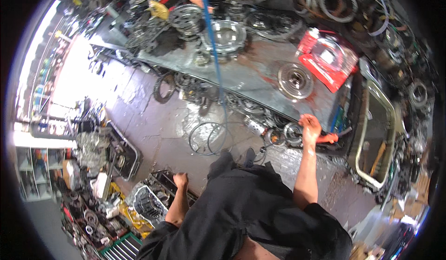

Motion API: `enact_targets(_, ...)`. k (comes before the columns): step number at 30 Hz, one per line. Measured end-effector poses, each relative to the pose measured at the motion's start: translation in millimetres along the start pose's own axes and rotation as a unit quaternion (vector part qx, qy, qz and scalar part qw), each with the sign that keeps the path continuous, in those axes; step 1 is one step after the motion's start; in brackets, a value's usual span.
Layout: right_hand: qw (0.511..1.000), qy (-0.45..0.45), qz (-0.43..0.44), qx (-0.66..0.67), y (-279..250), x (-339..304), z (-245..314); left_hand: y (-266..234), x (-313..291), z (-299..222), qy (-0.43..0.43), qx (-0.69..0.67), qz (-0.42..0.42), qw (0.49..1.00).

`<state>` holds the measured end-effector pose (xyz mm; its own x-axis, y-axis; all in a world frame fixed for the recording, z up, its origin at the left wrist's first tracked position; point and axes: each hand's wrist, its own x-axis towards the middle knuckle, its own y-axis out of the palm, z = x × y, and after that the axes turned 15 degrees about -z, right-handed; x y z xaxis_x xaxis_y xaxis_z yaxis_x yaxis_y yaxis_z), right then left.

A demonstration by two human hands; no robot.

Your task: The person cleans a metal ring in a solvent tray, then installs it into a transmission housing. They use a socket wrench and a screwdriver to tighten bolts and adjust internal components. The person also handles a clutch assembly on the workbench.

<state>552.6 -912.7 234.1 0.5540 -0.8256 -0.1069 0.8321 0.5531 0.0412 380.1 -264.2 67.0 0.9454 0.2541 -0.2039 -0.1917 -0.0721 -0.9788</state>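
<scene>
- where are the two hands?
- well apart. the right hand [310,127] is at the near edge of the bench [253,72], fingers bent in. the left hand [181,180] is low on the other side, near an open metal casing [147,204].
- is either one holding anything?
- i can't tell. both are curled, and the insides of the fingers are hidden.
- what's nearest the right one?
- a round metal disc [295,80] with a raised middle, lying on the bench just beyond the fingertips. an orange handle [328,138] shows just beside the wrist.
- and around the disc?
- a red packet [321,70] lies beside it, with a red and white bottle [308,40] behind. further left, a blue hose [213,39] hangs down past a shiny metal drum [227,35].
</scene>
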Motion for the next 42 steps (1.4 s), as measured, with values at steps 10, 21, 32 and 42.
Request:
enact_targets(10, 0.998, -0.022, 0.062, 0.002, 51, 19, 33, -218, 263, -176, 0.049, -0.345, -0.407, 0.844)
enact_targets(21, 0.988, -0.076, -0.062, -0.116, 50, -14, 36, -278, 597, -250, 0.018, -0.172, -0.314, 0.934)
enact_targets(32, 0.991, -0.055, -0.053, -0.109, 119, -11, 56, -292, 646, -241, 0.171, -0.027, -0.091, 0.981)
enact_targets(42, 0.995, -0.096, -0.018, -0.024, 128, -12, 23, -288, 642, -247, 0.353, -0.040, -0.145, 0.924)
